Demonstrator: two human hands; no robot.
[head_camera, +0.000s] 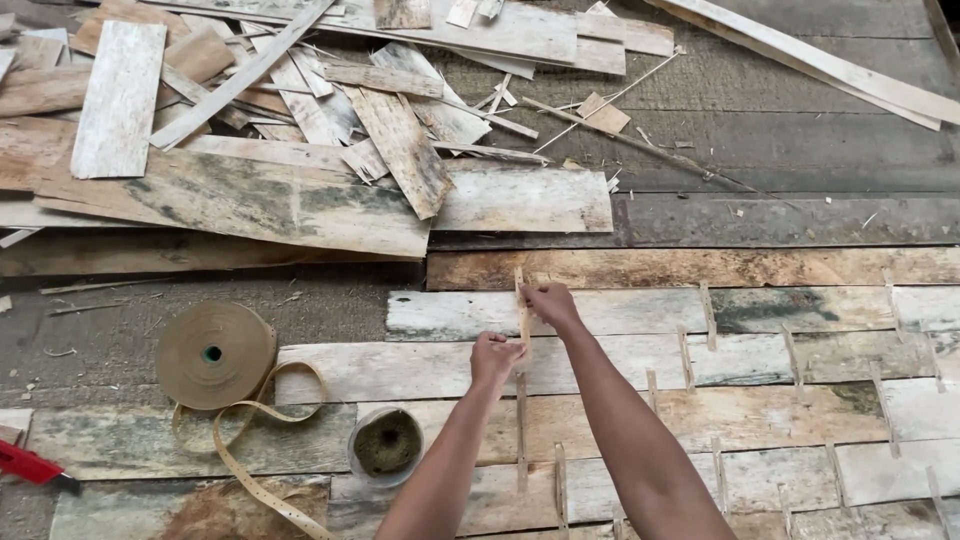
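Between the left hand (495, 357) and right hand (549, 303) runs a tape strip (522, 318).

Veneer sheets (640, 345) lie in overlapping rows across the floor, joined by strips of tape (709, 316). A tape roll (214, 354) lies to their left, a small container (386, 445) just right of it. A heap of scrap veneer (290, 130) lies behind the roll.

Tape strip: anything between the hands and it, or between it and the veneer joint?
Nothing visible. Both the left hand and the right hand are on the strip, which already lies against the veneer sheets. The roll and cup sit off to the left.
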